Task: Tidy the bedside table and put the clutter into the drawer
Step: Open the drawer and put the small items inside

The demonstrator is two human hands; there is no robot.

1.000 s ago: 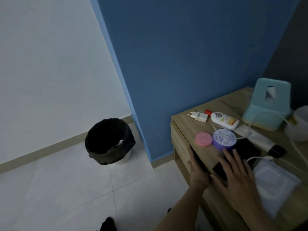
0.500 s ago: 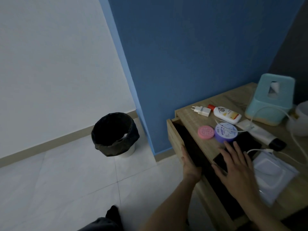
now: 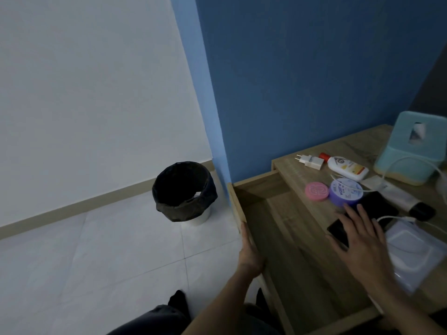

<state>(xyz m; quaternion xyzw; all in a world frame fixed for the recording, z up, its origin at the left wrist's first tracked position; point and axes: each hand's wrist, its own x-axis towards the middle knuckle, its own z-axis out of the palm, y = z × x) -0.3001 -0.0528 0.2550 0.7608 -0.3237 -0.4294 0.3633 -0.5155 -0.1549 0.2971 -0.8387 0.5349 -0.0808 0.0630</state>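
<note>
A person's left hand (image 3: 250,252) grips the front panel of the bedside table's drawer (image 3: 297,240), fingers curled over the top edge, with the drawer pulled well out and its wooden interior bare. The right hand (image 3: 360,240) lies flat and open, fingers spread, on a black phone (image 3: 338,229) at the front edge of the bedside table (image 3: 300,180), holding nothing. Taking the phone as the landmark: just behind it sits a round purple tin (image 3: 346,191), and to the left of that tin a pink round case (image 3: 316,191), both near the table's front edge above the open drawer. Farther back from the phone, toward the blue wall, lie a white plug adapter (image 3: 310,161) and, touching or just beside it, a white lotion bottle (image 3: 347,167) with a red cap, on its side. Right of the phone rests a white flat packet (image 3: 411,250), with a white cable (image 3: 396,217) running across the table above it. Behind and right of the phone lies a white tube with a dark cap (image 3: 406,201), and beyond that stands a teal tissue box (image 3: 411,151). Well to the left of the phone, on the tiled floor by the white wall, stands a bin lined with a black bag (image 3: 185,192).
</note>
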